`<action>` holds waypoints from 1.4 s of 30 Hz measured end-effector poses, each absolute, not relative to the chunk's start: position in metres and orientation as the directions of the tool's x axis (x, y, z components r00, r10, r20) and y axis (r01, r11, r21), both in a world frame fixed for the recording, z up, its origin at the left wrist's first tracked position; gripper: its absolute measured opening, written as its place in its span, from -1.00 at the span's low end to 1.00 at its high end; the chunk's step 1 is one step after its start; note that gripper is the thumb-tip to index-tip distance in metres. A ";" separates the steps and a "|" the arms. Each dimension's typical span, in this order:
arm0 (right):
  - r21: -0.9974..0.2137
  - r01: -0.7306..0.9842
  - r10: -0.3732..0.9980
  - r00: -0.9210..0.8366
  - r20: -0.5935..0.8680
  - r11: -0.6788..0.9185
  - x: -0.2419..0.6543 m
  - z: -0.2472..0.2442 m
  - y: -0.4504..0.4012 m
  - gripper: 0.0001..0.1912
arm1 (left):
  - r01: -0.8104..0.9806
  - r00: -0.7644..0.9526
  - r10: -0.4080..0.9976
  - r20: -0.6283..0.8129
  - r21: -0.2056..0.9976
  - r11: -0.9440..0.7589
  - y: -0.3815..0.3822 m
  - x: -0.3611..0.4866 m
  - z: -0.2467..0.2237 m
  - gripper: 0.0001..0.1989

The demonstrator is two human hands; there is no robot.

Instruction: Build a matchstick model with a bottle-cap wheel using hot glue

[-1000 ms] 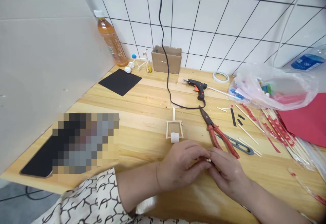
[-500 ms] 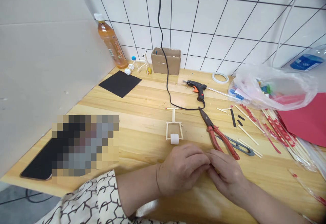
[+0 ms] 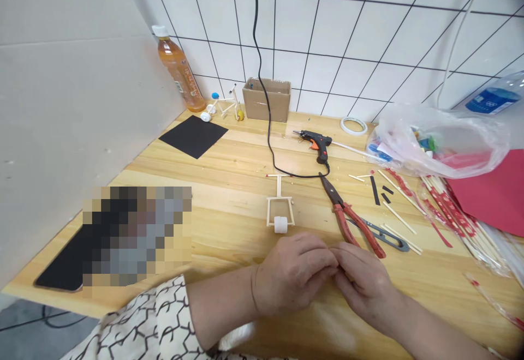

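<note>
My left hand (image 3: 297, 273) and my right hand (image 3: 362, 281) meet at the fingertips low in the middle of the view. Both are closed in a pinch, and whatever lies between the fingers is hidden. Just beyond my left hand lies a small frame of wooden sticks (image 3: 280, 199) with a white roll (image 3: 280, 225) at its near end. Red-handled pliers (image 3: 341, 213) lie just past my right hand, partly over a grey cutter (image 3: 385, 235). A black glue gun (image 3: 317, 141) rests farther back, its cord running up the wall.
At the back stand a drink bottle (image 3: 180, 71), a stick-built tricycle model (image 3: 223, 103) and a cardboard box (image 3: 267, 99). Black paper (image 3: 194, 137) and a phone (image 3: 65, 262) lie left. Right are a tape roll (image 3: 353, 125), plastic bag (image 3: 442, 139), stick packs (image 3: 458, 213) and red paper (image 3: 491, 191).
</note>
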State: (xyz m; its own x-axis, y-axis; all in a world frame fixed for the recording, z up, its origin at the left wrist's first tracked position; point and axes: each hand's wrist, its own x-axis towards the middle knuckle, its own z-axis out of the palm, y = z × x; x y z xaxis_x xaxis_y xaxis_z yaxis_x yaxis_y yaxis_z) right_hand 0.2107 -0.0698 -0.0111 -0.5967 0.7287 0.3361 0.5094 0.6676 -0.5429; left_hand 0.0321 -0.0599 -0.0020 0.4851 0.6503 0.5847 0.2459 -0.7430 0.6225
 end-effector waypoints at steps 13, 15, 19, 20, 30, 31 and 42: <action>-0.550 0.506 0.728 -0.603 0.326 0.665 0.211 -0.012 -0.070 -0.82 | 0.227 0.477 0.633 0.609 0.611 -0.759 -0.059 0.032 -0.001 -0.87; -0.547 0.507 0.728 -0.600 0.330 0.666 0.211 -0.012 -0.070 -0.82 | 0.226 0.477 0.633 0.610 0.611 -0.759 -0.059 0.032 -0.001 -0.86; -0.543 0.509 0.727 -0.601 0.331 0.668 0.211 -0.012 -0.071 -0.83 | 0.230 0.468 0.635 0.614 0.609 -0.759 -0.059 0.032 -0.003 -0.86; -0.542 0.509 0.727 -0.601 0.332 0.669 0.211 -0.012 -0.071 -0.83 | 0.231 0.471 0.632 0.615 0.606 -0.761 -0.059 0.032 -0.003 -0.86; -0.524 0.514 0.721 -0.603 0.342 0.679 0.212 -0.011 -0.075 -0.84 | 0.254 0.504 0.613 0.609 0.573 -0.779 -0.062 0.033 -0.007 -0.86; -0.531 0.508 0.720 -0.606 0.339 0.678 0.212 -0.011 -0.075 -0.84 | 0.252 0.511 0.607 0.608 0.569 -0.783 -0.062 0.034 -0.008 -0.85; -0.506 0.513 0.708 -0.617 0.344 0.693 0.215 -0.012 -0.077 -0.84 | 0.264 0.502 0.606 0.616 0.558 -0.786 -0.065 0.034 -0.004 -0.90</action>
State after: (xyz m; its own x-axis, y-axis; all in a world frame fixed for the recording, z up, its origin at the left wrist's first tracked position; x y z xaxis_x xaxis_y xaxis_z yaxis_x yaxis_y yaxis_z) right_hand 0.2149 -0.0772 -0.0124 -0.6172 0.7078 0.3436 0.5133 0.6932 -0.5060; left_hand 0.0335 -0.0655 -0.0045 0.5024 0.6064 0.6164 0.2640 -0.7864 0.5585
